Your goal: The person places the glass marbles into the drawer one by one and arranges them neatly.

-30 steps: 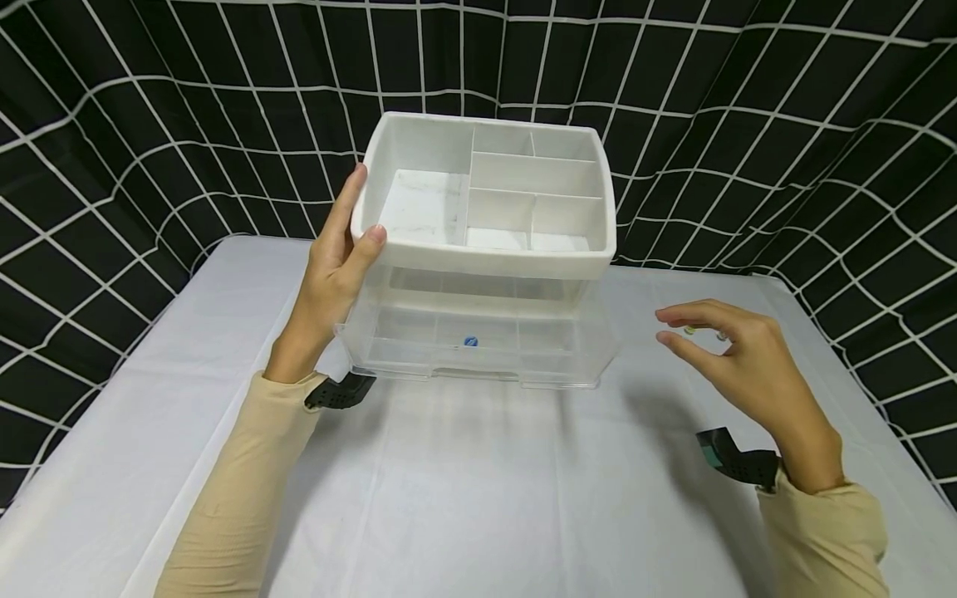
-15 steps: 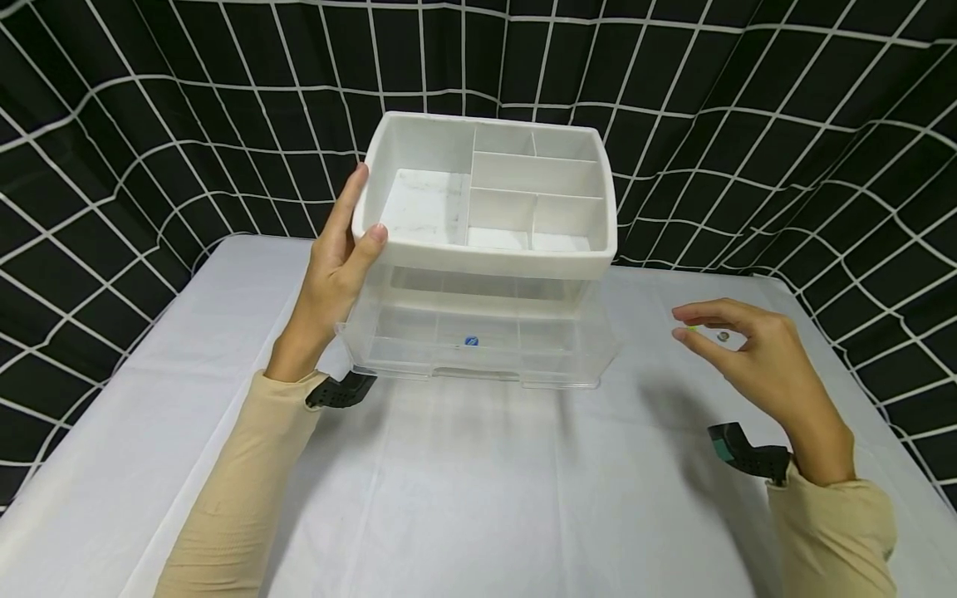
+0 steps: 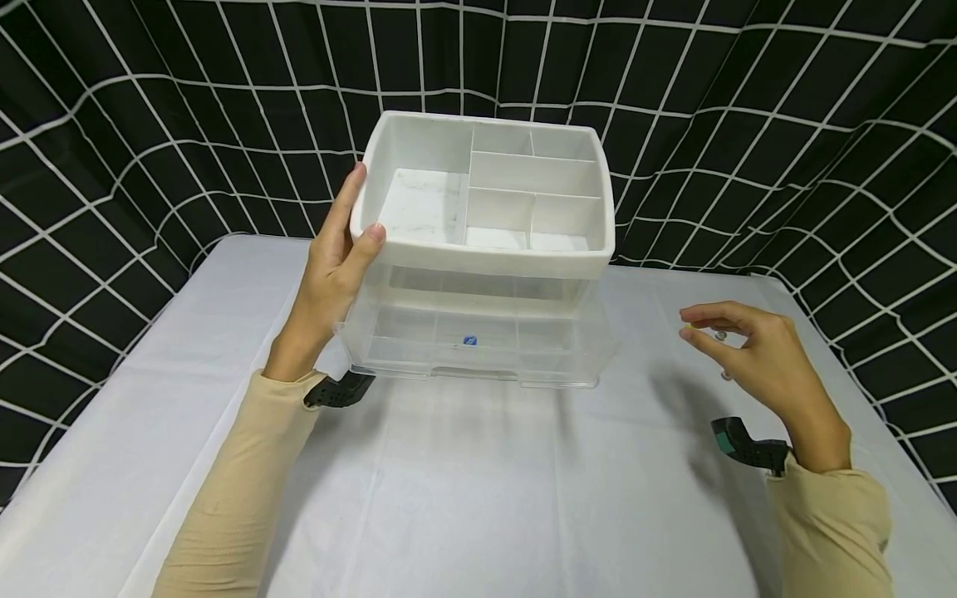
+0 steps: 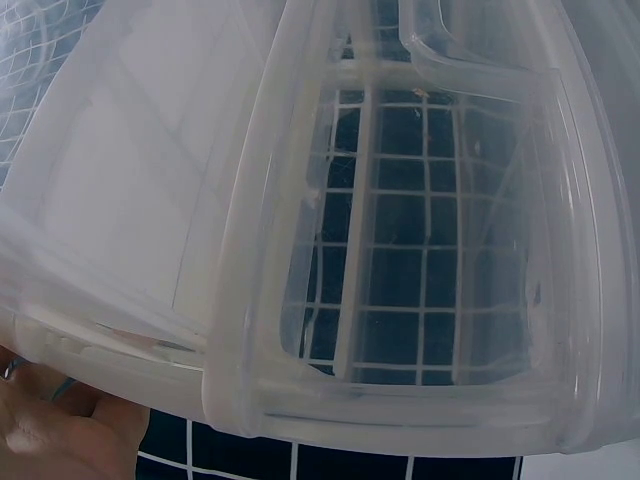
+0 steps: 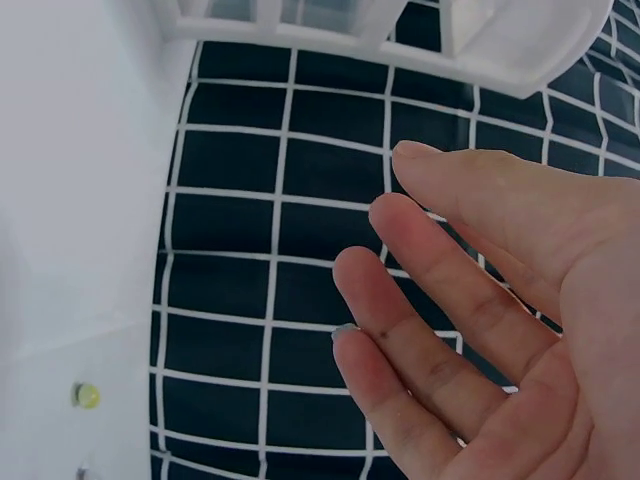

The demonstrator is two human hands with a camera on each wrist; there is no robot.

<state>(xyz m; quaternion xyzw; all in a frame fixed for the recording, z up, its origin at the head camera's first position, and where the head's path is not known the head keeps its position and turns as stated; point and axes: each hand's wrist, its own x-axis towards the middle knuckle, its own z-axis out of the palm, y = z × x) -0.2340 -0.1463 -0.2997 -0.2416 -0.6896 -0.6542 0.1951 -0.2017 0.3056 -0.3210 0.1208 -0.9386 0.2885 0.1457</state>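
Note:
A white plastic desk organizer [image 3: 478,259] with an open, divided top sits mid-view in the head view. Below its front, a clear drawer [image 3: 404,353] is pulled out, with a small blue round piece [image 3: 470,340] inside. My left hand [image 3: 336,266] grips the organizer's left side, thumb over the front rim. To the right, my right hand [image 3: 755,349] is held over the table, fingers and thumb apart with nothing between them. Behind and under it lie small pieces; the right wrist view shows a yellow-green one [image 5: 88,396] on the cloth, away from the fingertips.
A white cloth covers the table [image 3: 478,498]. Black fabric with a white grid [image 3: 673,75] hangs around the back and sides. Another small, shiny piece [image 3: 721,336] shows between the right thumb and fingers, past them in the head view.
My right hand has shifted a little to the right over the small pieces, thumb and fingertips slightly closer together. My left hand and the organizer have stayed in place.

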